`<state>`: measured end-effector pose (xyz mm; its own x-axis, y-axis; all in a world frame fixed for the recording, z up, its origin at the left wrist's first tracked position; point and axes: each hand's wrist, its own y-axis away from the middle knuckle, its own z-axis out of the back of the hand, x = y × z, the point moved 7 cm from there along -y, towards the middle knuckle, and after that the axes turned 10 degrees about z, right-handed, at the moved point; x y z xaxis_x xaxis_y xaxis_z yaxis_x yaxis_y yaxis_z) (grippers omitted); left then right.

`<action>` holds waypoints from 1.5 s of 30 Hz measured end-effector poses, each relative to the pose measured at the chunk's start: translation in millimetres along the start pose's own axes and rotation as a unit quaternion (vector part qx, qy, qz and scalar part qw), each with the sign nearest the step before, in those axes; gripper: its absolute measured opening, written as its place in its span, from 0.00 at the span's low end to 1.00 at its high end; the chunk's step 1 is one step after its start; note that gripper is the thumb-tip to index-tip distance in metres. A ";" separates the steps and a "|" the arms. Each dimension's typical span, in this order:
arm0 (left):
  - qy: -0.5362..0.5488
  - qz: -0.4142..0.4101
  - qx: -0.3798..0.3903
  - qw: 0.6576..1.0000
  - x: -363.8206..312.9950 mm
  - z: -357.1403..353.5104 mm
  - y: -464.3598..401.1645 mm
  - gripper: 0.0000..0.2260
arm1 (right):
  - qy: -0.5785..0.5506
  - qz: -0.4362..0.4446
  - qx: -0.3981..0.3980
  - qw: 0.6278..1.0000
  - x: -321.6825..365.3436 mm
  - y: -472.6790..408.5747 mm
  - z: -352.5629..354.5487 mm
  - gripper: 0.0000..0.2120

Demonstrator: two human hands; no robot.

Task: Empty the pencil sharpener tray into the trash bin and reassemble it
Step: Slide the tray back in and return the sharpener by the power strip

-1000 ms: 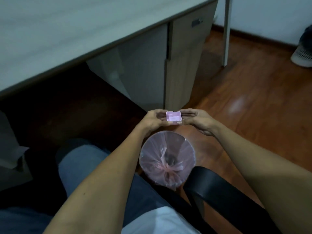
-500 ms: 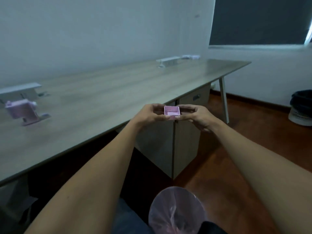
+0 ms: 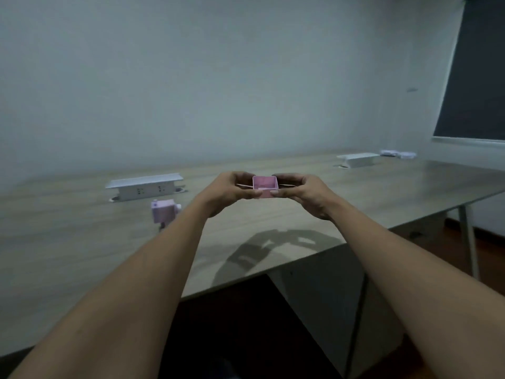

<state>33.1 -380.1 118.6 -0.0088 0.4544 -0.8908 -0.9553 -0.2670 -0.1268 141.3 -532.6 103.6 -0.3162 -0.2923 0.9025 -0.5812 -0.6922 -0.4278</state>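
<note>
From the head camera, both bare forearms reach forward over a long, pale wood-grain surface (image 3: 273,214) that runs from the left edge off to the right. The left hand (image 3: 229,191) and the right hand (image 3: 303,191) meet above the surface and hold the small pink sharpener tray (image 3: 264,187) between them: the fingers (image 3: 274,191) of each hand are closed onto its opposite ends, thumbs near the front wall. The tray is held in the air, clear of the surface, with its open side facing the camera; the inside looks pink and bare, though it is too small to be sure. The hands and tray cast a dark shadow (image 3: 273,250) on the surface near its front edge.

The pink pencil sharpener body (image 3: 164,210) stands on the surface to the left of the hands, partly hidden behind the left forearm. Behind it lies a white socket box (image 3: 144,186); a second white box (image 3: 358,159) sits far off to the right, with some small white items (image 3: 399,154) beyond it, too blurred to identify.

The room is dim. A plain pale wall (image 3: 218,77) fills the background, and a dark window blind (image 3: 475,77) hangs at the upper right. A slanted desk leg (image 3: 468,242) stands on reddish wooden floor (image 3: 489,255) at the right.
</note>
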 end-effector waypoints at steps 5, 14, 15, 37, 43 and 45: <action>-0.010 0.034 -0.078 0.996 35.3 102.9 33.5 0.20 | -0.030 0.010 0.086 0.996 -10.5 -57.9 -104.3 0.23; -0.027 0.091 -0.141 0.985 86.1 220.5 80.7 0.18 | -0.027 0.043 0.177 0.983 -30.6 -117.2 -234.3 0.21; -0.026 0.096 -0.151 0.984 88.9 229.0 82.2 0.18 | -0.018 0.050 0.176 0.983 -33.0 -122.8 -240.2 0.23; -0.001 0.256 -0.171 0.951 218.6 234.3 102.8 0.18 | 0.110 0.069 0.190 0.973 -112.2 -148.2 -254.3 0.23; 0.028 0.227 -0.165 0.959 219.6 217.9 83.2 0.15 | 0.092 0.066 0.189 0.975 -119.1 -149.7 -254.2 0.24; 0.025 0.219 -0.160 0.962 217.0 210.9 76.0 0.15 | 0.088 0.067 0.185 0.977 -119.6 -149.4 -253.7 0.24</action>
<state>-103.7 -122.5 7.8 -0.3689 0.1993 -0.9078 -0.7225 -0.6760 0.1452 75.8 -226.9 47.1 -0.5132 -0.3009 0.8038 -0.2260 -0.8561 -0.4647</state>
